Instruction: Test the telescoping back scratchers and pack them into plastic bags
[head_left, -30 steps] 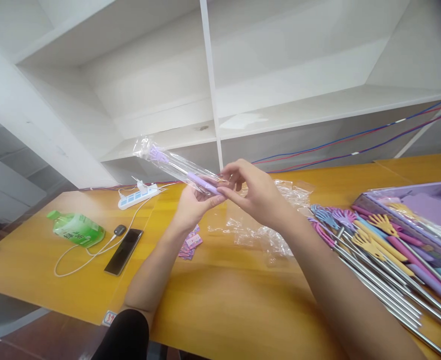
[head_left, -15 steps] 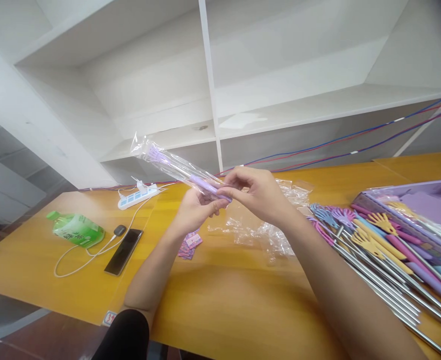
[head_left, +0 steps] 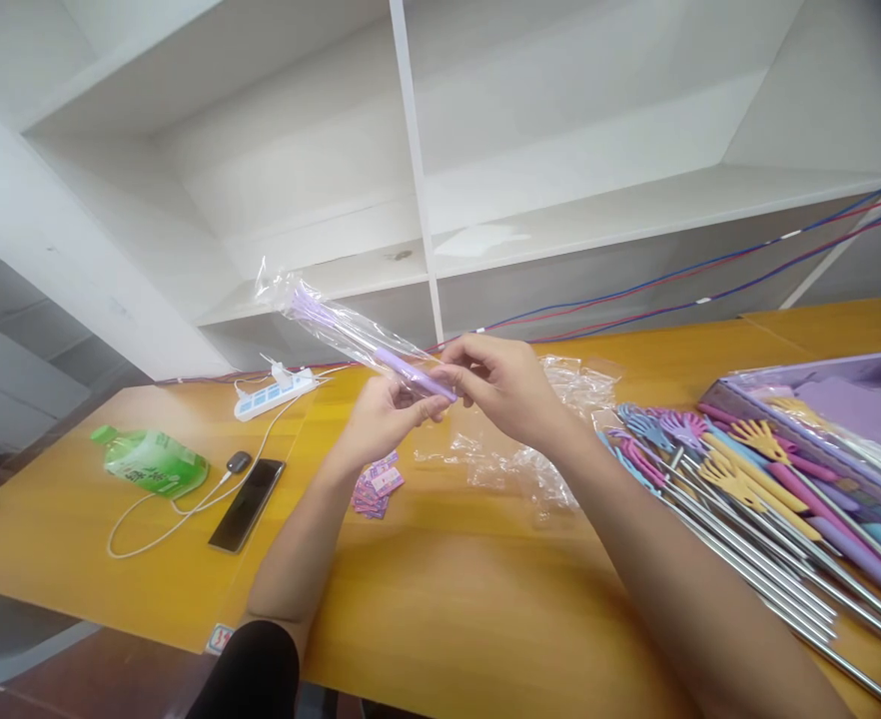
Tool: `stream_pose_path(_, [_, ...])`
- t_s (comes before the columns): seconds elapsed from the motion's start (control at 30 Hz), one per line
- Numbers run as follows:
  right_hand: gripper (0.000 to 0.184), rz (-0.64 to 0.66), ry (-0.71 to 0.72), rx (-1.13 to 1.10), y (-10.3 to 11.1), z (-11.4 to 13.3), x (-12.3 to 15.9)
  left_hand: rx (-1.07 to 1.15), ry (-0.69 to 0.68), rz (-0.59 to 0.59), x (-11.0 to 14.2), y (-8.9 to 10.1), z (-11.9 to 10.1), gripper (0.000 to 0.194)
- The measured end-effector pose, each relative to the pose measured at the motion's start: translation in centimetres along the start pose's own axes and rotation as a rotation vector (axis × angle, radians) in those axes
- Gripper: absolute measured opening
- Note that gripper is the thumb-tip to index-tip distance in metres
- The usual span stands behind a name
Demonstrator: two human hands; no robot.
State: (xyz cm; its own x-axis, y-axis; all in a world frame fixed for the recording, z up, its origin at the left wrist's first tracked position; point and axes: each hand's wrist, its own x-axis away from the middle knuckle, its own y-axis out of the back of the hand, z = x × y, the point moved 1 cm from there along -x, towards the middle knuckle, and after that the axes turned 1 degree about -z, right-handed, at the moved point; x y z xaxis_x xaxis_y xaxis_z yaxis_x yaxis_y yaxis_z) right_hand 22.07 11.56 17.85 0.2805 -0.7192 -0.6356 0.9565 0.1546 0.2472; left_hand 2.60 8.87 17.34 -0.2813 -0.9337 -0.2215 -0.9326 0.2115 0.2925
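A purple back scratcher in a clear plastic sleeve [head_left: 343, 328] slants up to the left above the yellow table [head_left: 455, 599]. My left hand [head_left: 385, 414] grips its handle end from below, fingers curled. My right hand [head_left: 500, 384] pinches the same end of the sleeve from the right. Both hands meet at the handle, held above the table.
Several loose back scratchers [head_left: 740, 489] with coloured hand-shaped heads lie at the right, beside a purple box [head_left: 845, 399]. Empty clear sleeves [head_left: 530, 449] lie behind my hands. Small pink labels [head_left: 377, 489], a phone [head_left: 247, 504], a green pouch [head_left: 152, 464] and a power strip [head_left: 276, 392] sit at the left.
The sleeved scratcher has crept up and left a little. My right-hand fingers have closed tighter on its handle end. The left hand has kept its grip.
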Motion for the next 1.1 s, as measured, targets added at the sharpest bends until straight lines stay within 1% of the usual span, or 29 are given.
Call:
stream_pose_path(0.07, [0.038,-0.009,-0.010,-0.016,-0.14,-0.03,0.02,-0.086,-0.011,0.027,0.10,0.23,-0.01,0.035])
stream_pose_path(0.17, [0.042,-0.027,-0.038,-0.067,-0.23,-0.05,0.06,-0.190,-0.043,0.029,0.36,0.36,-0.14,0.039])
stream_pose_path(0.33, [0.045,-0.018,-0.105,-0.147,-0.02,-0.26,0.03,-0.239,-0.120,0.000,0.66,0.33,-0.45,0.038])
stream_pose_path(0.4, [0.046,0.017,-0.127,-0.195,0.11,-0.29,-0.03,-0.239,-0.144,0.002,0.67,0.28,-0.51,0.037])
stream_pose_path(0.57, [0.044,0.170,-0.189,-0.364,0.38,0.02,-0.03,-0.222,-0.176,0.007,0.51,0.24,-0.32,0.037])
stream_pose_path(0.63, [0.041,0.238,-0.196,-0.348,0.45,0.24,0.03,-0.217,-0.189,0.017,0.43,0.30,-0.17,0.038])
stream_pose_path(0.7, [0.036,0.279,-0.176,-0.300,0.50,0.40,0.04,-0.224,-0.204,0.020,0.37,0.40,-0.09,0.040])
stream_pose_path(0.8, [0.033,0.251,-0.126,-0.245,0.57,0.40,-0.04,-0.262,-0.230,0.018,0.32,0.50,-0.16,0.040])
stream_pose_path(0.87, [0.035,0.211,-0.109,-0.225,0.61,0.29,-0.10,-0.287,-0.243,0.024,0.30,0.48,-0.28,0.040])
stream_pose_path(0.97, [0.040,0.185,-0.108,-0.219,0.65,0.15,-0.10,-0.322,-0.270,0.030,0.29,0.42,-0.39,0.039])
stream_pose_path(1.1, [0.041,0.178,-0.122,-0.249,0.74,0.18,-0.08,-0.370,-0.302,0.025,0.26,0.60,-0.40,0.034])
